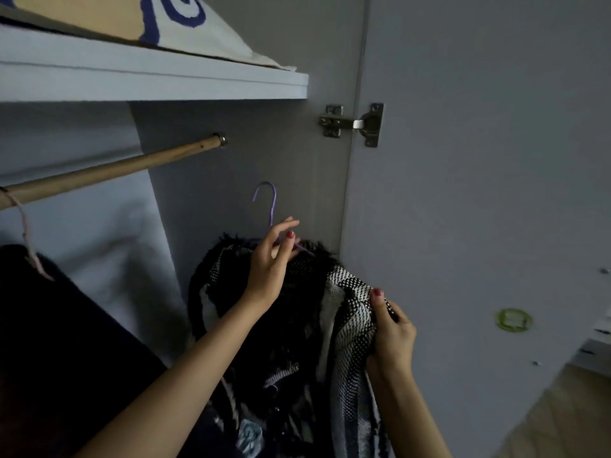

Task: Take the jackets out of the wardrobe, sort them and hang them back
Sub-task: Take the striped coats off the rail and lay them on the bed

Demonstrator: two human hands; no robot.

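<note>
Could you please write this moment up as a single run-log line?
left hand: holds purple hanger | right hand: grips black-and-white jacket | wooden rail: hook not on

Purple hanger, black-and-white checked jacket.

No readable text, labels, brands or numbers anywhere. Cloth on shelf, upper left of frame: blue swirl pattern only, no letters. Green round sticker on door, right: unreadable.

Matt wooden rail, shiny metal hinge, coarse knitted cloth jacket, smooth purple hanger.
</note>
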